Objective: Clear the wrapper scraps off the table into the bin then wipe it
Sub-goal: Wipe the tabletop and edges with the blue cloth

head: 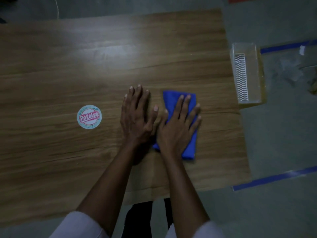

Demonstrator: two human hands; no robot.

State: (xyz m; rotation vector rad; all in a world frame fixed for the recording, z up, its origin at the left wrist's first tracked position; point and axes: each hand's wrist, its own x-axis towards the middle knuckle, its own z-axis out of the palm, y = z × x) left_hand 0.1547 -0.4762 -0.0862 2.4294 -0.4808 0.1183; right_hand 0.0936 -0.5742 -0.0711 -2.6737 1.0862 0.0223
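Both hands flat, fingers spread: right hand (178, 127) pressing blue cloth (173, 100) near table (85, 66) right edge, left hand (135, 115) bare. Wiping stage; next, sweep leftward toward sticker (89, 116).

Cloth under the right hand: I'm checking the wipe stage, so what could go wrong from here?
The cloth sits near the table edge by the bin, so a stroke that way might carry it off. The round sticker could catch or peel if wiped over. The left hand, flat on the wood, may block the wipe.

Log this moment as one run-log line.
stage: wiping | right hand: flat on folded blue cloth | left hand: flat on wooden table
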